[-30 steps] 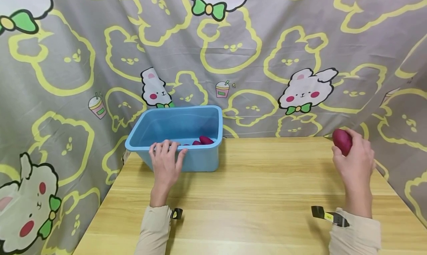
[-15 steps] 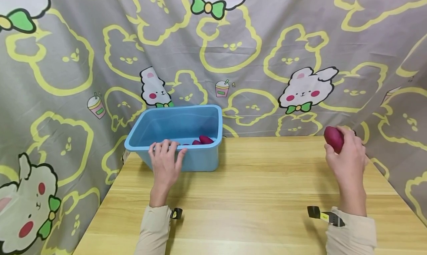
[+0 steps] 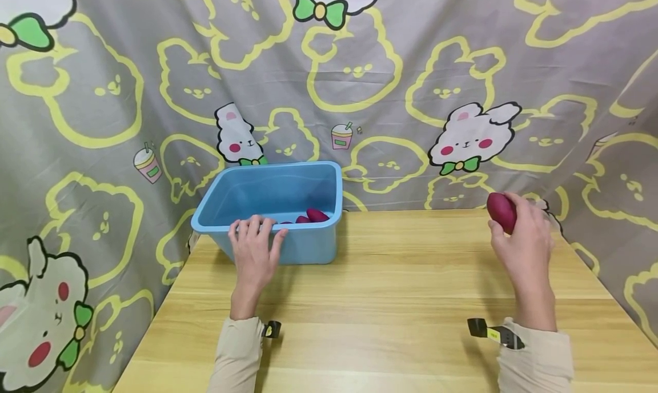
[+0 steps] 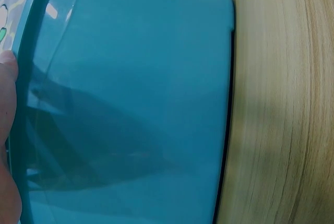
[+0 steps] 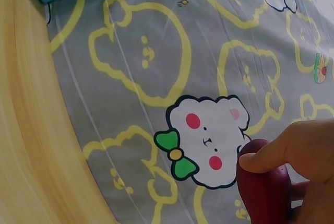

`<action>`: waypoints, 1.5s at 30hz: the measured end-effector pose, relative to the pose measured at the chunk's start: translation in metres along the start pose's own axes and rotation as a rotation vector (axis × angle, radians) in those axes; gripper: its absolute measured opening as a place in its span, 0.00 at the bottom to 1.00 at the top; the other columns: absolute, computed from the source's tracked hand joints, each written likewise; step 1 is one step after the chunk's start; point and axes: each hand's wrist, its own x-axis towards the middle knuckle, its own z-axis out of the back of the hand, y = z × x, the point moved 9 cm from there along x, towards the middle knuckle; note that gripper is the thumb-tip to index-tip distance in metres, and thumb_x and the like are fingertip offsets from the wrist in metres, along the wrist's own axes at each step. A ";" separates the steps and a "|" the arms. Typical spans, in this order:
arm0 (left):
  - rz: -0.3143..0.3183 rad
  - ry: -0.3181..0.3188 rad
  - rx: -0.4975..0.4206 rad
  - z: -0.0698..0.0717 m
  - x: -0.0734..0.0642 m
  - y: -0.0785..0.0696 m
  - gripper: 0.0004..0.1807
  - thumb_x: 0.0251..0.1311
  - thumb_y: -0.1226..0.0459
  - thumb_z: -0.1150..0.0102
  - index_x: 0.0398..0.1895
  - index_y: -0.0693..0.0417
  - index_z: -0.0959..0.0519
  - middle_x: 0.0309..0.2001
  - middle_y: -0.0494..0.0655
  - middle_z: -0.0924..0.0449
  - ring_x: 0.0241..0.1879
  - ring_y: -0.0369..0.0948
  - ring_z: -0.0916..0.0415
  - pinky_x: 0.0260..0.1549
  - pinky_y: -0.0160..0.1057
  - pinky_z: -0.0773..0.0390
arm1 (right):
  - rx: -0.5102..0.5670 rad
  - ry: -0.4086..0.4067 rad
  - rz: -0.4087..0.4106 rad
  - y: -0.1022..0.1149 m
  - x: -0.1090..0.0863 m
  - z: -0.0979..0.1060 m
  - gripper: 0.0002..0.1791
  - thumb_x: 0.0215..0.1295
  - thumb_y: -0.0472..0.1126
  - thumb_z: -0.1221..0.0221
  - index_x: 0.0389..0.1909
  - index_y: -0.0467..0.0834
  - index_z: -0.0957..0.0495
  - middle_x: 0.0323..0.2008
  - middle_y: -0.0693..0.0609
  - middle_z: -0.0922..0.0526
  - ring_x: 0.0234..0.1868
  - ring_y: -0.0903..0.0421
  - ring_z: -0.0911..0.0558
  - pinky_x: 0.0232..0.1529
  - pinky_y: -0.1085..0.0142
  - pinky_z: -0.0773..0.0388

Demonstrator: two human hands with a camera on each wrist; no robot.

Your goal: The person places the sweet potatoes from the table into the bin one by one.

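A blue plastic bin (image 3: 308, 245) stands at the back left of the table. My left hand (image 3: 254, 253) grips its front rim, fingers hooked over the inside and thumb against the outer wall. In the left wrist view the bin's smooth outer side (image 4: 141, 88) fills most of the picture. My right hand (image 3: 525, 239) holds a smooth maroon sweet potato (image 3: 501, 211) up above the table's right side. Thumb and fingers pinch it from either side; the right wrist view shows the sweet potato (image 5: 261, 187) under the thumb. Several similar maroon pieces (image 3: 317, 215) lie inside the bin, partly hidden by its front wall.
The light wood table (image 3: 390, 301) stretches between both arms. A grey curtain (image 3: 380, 84) with yellow outlines and white cartoon animals hangs right behind the bin and along both sides. Each wrist wears a black strap with a small camera.
My right hand has moved left and slightly toward the back with the sweet potato, from near the table's right edge. The left hand and the bin have stayed in place.
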 end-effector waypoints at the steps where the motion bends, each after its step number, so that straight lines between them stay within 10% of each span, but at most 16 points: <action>1: 0.002 0.004 0.002 0.000 0.000 0.000 0.25 0.74 0.44 0.49 0.48 0.56 0.18 0.47 0.55 0.24 0.51 0.56 0.32 0.67 0.65 0.50 | 0.001 0.006 0.003 0.001 0.000 -0.001 0.35 0.67 0.34 0.39 0.75 0.42 0.36 0.66 0.28 0.33 0.61 0.26 0.35 0.49 0.29 0.40; 45: 0.004 -0.003 -0.014 -0.001 0.001 0.000 0.25 0.74 0.43 0.49 0.48 0.56 0.18 0.47 0.55 0.24 0.52 0.56 0.32 0.68 0.65 0.51 | 0.053 0.014 0.182 0.047 -0.012 -0.030 0.35 0.61 0.27 0.34 0.70 0.43 0.29 0.59 0.29 0.26 0.55 0.26 0.29 0.50 0.30 0.40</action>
